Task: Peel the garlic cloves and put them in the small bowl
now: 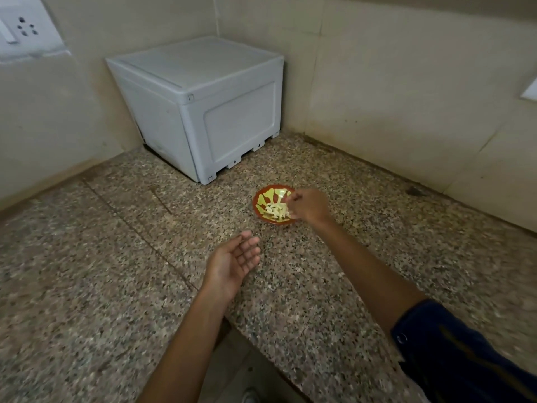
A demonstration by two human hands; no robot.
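A small red bowl [255, 203] with a yellow pattern inside stands on the granite counter, right of the middle. Several peeled pale garlic cloves [274, 212] lie heaped in it. My right hand [308, 206] hovers over the bowl's right rim, its fingers curled and bunched, with the fingertips pinching a pale garlic clove just above the heap. My left hand [234, 264] floats nearer to me, left of the bowl, palm up with relaxed fingers and nothing in it.
A grey plastic box [203, 106] stands in the back corner against the tiled walls. The speckled granite counter [101, 271] is L-shaped, with its inner edge [232, 324] below my left forearm. A wall socket [26, 27] is at the top left.
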